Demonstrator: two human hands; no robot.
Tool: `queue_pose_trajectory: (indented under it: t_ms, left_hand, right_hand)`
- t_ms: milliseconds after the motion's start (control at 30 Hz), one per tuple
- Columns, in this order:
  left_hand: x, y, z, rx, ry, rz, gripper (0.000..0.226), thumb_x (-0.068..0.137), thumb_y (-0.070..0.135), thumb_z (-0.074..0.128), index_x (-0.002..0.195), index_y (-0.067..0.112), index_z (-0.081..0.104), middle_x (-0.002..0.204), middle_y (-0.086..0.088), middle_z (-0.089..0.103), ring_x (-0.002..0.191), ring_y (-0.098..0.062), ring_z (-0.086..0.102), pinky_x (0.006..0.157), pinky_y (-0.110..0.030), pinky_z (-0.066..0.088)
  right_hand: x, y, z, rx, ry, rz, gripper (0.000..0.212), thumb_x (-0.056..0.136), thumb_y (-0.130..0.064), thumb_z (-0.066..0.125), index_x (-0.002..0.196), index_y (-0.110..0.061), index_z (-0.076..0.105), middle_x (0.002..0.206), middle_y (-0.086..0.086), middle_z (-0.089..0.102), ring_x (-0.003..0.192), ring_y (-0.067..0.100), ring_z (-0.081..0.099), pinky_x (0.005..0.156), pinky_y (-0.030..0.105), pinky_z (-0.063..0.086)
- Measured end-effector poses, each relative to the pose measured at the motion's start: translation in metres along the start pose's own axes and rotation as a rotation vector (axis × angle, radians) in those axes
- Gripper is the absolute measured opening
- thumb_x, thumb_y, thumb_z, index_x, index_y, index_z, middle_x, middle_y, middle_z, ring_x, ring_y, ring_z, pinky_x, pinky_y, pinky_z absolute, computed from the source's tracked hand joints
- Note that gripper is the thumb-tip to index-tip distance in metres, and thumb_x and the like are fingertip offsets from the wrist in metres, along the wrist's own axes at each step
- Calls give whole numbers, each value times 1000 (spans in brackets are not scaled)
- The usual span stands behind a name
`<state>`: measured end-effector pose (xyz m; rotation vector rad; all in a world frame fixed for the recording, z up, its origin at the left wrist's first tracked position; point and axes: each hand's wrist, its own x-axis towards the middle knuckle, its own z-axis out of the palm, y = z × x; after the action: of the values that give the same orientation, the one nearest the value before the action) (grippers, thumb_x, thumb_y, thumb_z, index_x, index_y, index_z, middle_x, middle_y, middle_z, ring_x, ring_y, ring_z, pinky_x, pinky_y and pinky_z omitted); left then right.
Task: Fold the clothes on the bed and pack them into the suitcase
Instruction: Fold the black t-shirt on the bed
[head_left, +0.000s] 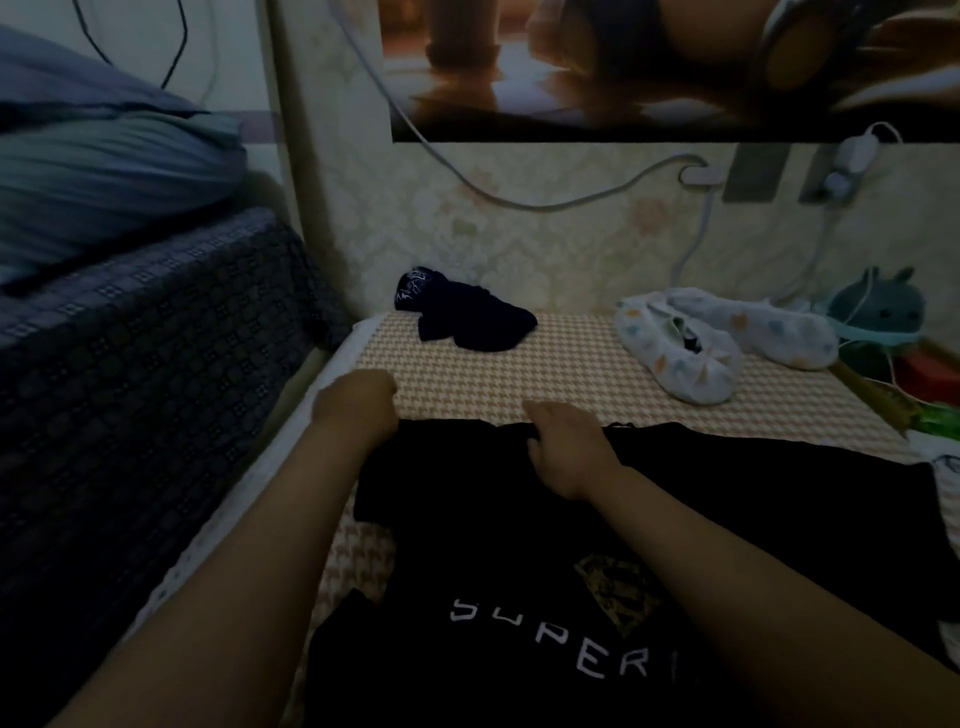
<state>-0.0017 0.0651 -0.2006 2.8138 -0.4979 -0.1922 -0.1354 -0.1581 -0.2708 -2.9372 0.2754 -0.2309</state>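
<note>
Pretty clearly a bedroom in someone's home. A bed (519, 364) with a houndstooth sheet fills the middle, and clothes are lying on it: a black T-shirt (493, 519) at 6 o'clock, a dark bundle (467, 317) at 12 and a white dotted garment (701, 338) at 2. Pillows (104, 171) are piled at 9 to 10 o'clock over a dark patterned blanket (130, 338). There's floral wallpaper (519, 249) behind the bed and a big poster (571, 62) up at 12 to 1. Chargers (857, 150) are plugged into the wall at 2 with cables dangling, and a grey plush toy (878, 306) sits at 3.
</note>
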Motion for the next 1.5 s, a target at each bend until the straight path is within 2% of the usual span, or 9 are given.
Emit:
queue_pose_trajectory:
  t_ms: [167, 367, 500, 633, 733, 867, 1200, 1333, 1500]
  left_hand:
    - [0, 30, 49, 134, -244, 361, 46, 102, 32, 40, 146, 17, 36, 148, -10, 37, 132, -32, 38, 107, -40, 33]
    - [14, 32, 49, 384, 314, 359, 23, 95, 30, 52, 89, 18, 70, 101, -5, 62, 104, -27, 51, 103, -42, 30]
    - [14, 38, 33, 220, 539, 170, 11, 90, 18, 55, 91, 13, 66, 100, -10, 63, 92, -31, 61, 67, -33, 42]
    - [29, 28, 31, -229, 369, 51, 19, 96, 14, 50, 96, 3, 66, 97, -18, 64, 92, -35, 60, 72, -38, 44]
    - [32, 12, 39, -346, 54, 136, 13, 98, 12, 50, 87, 14, 58, 90, -12, 57, 91, -27, 55, 75, -35, 45]
    - [17, 6, 30, -477, -211, 249, 59, 100, 15, 47, 152, 15, 20, 148, -14, 38, 127, -35, 45, 98, -38, 40]
    - [-85, 14, -4, -288, -464, 393, 22, 98, 27, 53, 116, 17, 63, 124, -8, 59, 113, -28, 56, 98, -39, 45]
    - [-144, -4, -5, -134, -665, 382, 46, 82, 53, 69, 117, 24, 64, 124, -2, 60, 110, -24, 57, 96, -40, 46]
    - [-194, -33, 8, 172, -620, 461, 65, 76, 40, 78, 131, 34, 44, 137, 7, 40, 123, -21, 42, 100, -39, 41]
  right_hand:
    - [-10, 30, -21, -169, -90, 152, 51, 97, -40, 39, 142, -17, 41, 138, 13, 42, 126, 32, 38, 108, 48, 22]
    - [-7, 53, -50, -207, -40, 28, 21, 94, -36, 54, 106, -28, 70, 102, 3, 60, 103, 25, 51, 98, 43, 31]
    - [12, 44, -52, -34, 224, 105, 16, 96, -24, 50, 104, -18, 62, 92, 6, 62, 82, 26, 59, 66, 34, 44]
    - [42, 29, -48, 50, 313, 221, 13, 95, -13, 49, 103, -8, 58, 91, 12, 63, 71, 23, 49, 59, 30, 31]
    - [49, 31, -32, 142, 29, 247, 41, 98, -24, 48, 136, -10, 44, 129, 18, 56, 108, 31, 55, 84, 33, 45]
    - [27, 30, -18, 9, -334, 190, 62, 104, -43, 25, 154, -30, -10, 162, 12, 6, 148, 30, 9, 118, 52, 11]
    - [-69, -27, -56, 145, -275, -27, 43, 95, -33, 54, 136, -23, 54, 140, 2, 51, 128, 22, 48, 108, 35, 39]
    - [-116, -74, -78, 217, -335, -97, 33, 91, -40, 60, 118, -24, 68, 121, -6, 66, 110, 13, 60, 98, 29, 46]
    - [-177, -113, -73, 77, -526, -84, 99, 59, -76, 71, 143, -35, 40, 143, -5, 42, 132, 20, 41, 110, 41, 38]
